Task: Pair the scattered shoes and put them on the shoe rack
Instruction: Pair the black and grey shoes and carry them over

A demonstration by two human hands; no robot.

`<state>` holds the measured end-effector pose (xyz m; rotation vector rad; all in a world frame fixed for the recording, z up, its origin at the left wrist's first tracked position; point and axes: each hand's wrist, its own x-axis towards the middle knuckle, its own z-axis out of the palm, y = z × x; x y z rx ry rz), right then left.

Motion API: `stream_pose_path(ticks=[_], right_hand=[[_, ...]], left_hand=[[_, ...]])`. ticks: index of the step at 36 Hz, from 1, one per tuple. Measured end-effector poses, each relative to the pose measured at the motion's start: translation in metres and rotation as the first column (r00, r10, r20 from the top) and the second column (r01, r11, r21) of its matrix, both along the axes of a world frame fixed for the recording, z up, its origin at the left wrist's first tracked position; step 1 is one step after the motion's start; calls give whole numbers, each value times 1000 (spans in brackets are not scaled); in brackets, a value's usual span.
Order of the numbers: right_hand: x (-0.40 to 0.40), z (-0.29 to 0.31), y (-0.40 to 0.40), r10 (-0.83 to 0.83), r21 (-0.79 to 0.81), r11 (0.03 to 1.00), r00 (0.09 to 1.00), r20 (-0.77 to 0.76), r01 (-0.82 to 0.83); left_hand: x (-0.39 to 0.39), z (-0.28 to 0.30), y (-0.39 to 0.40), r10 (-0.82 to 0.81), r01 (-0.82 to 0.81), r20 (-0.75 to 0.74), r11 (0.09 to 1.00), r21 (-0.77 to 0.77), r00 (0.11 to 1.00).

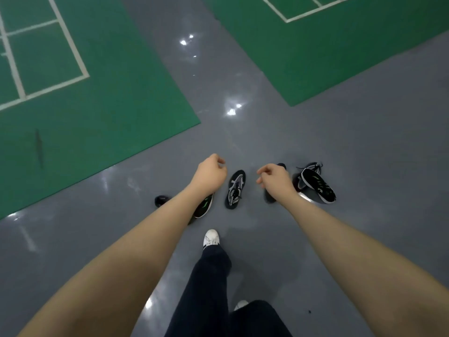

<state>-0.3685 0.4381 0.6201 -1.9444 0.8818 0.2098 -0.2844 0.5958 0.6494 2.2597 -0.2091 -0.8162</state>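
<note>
Floor: a glossy grey floor (340, 154) is reflecting ceiling lights; green court mats with white lines are lying far left (85, 117) and far right (340, 45).
Left hand fingers: the left hand (211, 173) is hanging with fingers loosely curled, gripping nothing, above the shoes.
Right hand fingers: the right hand (274, 177) is likewise hanging with fingers loosely curled and empty.
Centre shoe: a black shoe with grey pattern (235, 189) is lying between the two hands, on the floor.
Left shoes: a black shoe with green marks (205, 207) is showing partly under the left forearm; a dark shoe toe (160, 200) is protruding further left.
Right shoes: a black shoe with white sole (318, 186) is resting tilted against another dark shoe (297, 182); one more dark shoe (269, 198) is lying mostly hidden beneath the right wrist.
Person: a white sneaker (211, 238) and dark trousers (209, 288) are standing near, just short of the shoes.
Shoe rack: not in view.
Progress: judged at the start; every visible shoe is lying scattered, none paired or lifted.
Remaining: matching mates, picking them up, carrying them to the rack.
</note>
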Motion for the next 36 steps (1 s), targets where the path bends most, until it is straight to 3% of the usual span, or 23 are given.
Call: stream_pose_path(ticks=[10,21,27,36], right_hand=[[100,-101,-39,-29,34,999,997,-75,32],[134,-331,-84,1,27,1000,977,-214,5],[128,-447,-94,89,14,996,937,-337,-90],[142,-605,-86,49,-5,998,857,-513,-59]], left_hand=[[102,-109,-48,-70,77,-122,995,57,990],[126,-326,-78,-8,31,-184,992,123,983],[115,-441,-98,3,29,-238,991,131,971],[102,-591,-100,66,-18,-259,983,183,964]])
